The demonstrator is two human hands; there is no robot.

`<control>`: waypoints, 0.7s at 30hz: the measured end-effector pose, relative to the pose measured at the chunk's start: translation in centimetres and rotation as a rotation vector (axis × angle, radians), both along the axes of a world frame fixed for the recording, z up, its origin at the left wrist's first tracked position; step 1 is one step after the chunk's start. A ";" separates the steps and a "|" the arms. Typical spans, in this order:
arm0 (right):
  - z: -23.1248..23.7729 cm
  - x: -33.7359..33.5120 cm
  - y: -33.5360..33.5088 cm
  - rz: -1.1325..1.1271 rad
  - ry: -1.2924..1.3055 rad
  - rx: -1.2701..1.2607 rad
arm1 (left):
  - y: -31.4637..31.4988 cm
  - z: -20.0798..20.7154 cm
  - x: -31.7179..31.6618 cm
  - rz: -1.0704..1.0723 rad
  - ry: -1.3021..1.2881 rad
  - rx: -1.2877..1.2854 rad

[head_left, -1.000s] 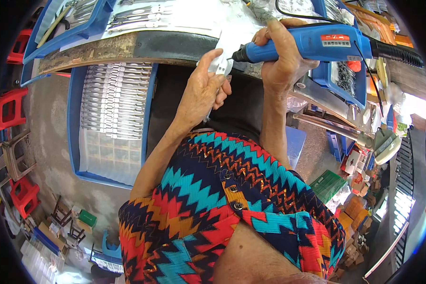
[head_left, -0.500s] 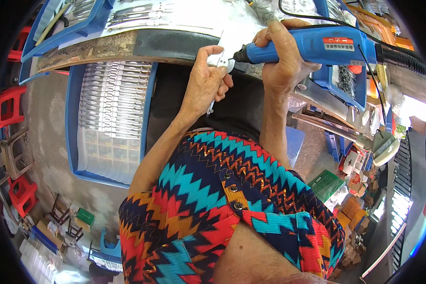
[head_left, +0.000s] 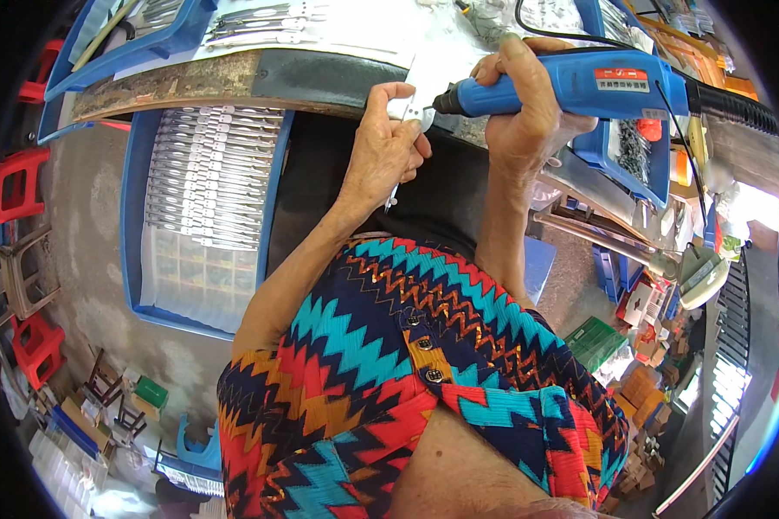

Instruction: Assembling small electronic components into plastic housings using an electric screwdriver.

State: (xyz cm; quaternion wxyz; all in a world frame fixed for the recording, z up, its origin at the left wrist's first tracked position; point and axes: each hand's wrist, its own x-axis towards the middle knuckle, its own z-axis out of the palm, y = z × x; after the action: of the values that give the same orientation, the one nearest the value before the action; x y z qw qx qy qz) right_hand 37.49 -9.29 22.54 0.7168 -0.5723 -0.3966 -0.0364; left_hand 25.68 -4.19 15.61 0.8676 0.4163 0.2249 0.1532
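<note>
My right hand (head_left: 532, 108) is wrapped round a blue electric screwdriver (head_left: 606, 82), which lies nearly level with its black nose pointing left. Pinched between the thumb and forefinger of my left hand (head_left: 385, 143) is a slim silvery metal piece (head_left: 413, 111) with small holes at its top end. The screwdriver's tip meets or nearly meets that end, just over the bench edge; I cannot tell if they touch. The lower end of the piece shows beneath my left fingers, and my palm hides its middle.
A blue tray (head_left: 134, 216) with rows of similar metal pieces (head_left: 212, 177) stands left, below the bench (head_left: 173, 82). More pieces lie on white sheeting (head_left: 355, 30). A blue bin (head_left: 636, 164) sits right, near a black cable (head_left: 571, 32). Red stools (head_left: 17, 186) stand far left.
The screwdriver's tip has shifted very slightly right and my right fingers have eased a little along its body. My left hand keeps its pinch on the metal piece. The view has tilted slightly.
</note>
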 end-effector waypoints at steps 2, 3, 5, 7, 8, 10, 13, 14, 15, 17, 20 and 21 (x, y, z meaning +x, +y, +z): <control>0.4 -0.4 0.2 -0.001 -0.058 0.001 | 0.0 0.0 0.0 0.000 0.004 -0.003; 1.4 -1.4 0.5 0.025 0.089 0.070 | 0.0 0.0 0.0 -0.002 0.008 -0.008; 2.0 -2.1 0.7 0.050 0.236 0.139 | 0.0 -0.1 0.0 0.001 0.003 0.001; 2.0 -2.1 0.7 0.096 0.304 0.189 | 0.0 -0.2 0.0 0.002 -0.003 0.009; 2.0 -2.0 0.6 0.096 0.304 0.188 | 0.1 -0.2 0.0 0.000 -0.006 0.008; 1.8 -1.9 0.5 0.119 0.280 0.179 | 0.1 -0.2 0.0 -0.002 -0.008 0.006; 1.7 -1.7 0.6 0.135 0.246 0.173 | 0.2 -0.1 0.0 -0.011 0.010 0.029; 1.7 -1.7 0.5 0.133 0.246 0.172 | 0.2 -0.1 0.0 -0.012 0.006 0.022; 1.7 -1.6 0.5 0.128 0.222 0.162 | 0.2 -0.1 0.0 -0.012 0.002 0.015; 1.9 -1.7 0.6 0.124 0.199 0.151 | 0.3 0.0 0.1 -0.013 0.006 0.018; 2.1 -2.0 0.9 0.119 0.236 0.175 | 0.2 -0.1 0.0 -0.011 0.012 0.019; 2.0 -2.0 0.9 0.116 0.242 0.169 | 0.2 -0.1 0.1 -0.010 0.014 0.017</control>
State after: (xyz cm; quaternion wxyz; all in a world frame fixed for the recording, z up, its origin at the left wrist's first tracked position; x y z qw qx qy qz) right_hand 35.53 -8.40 24.56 0.8059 -0.4861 -0.3353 0.0412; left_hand 25.74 -3.99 15.54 0.8631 0.4259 0.2277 0.1480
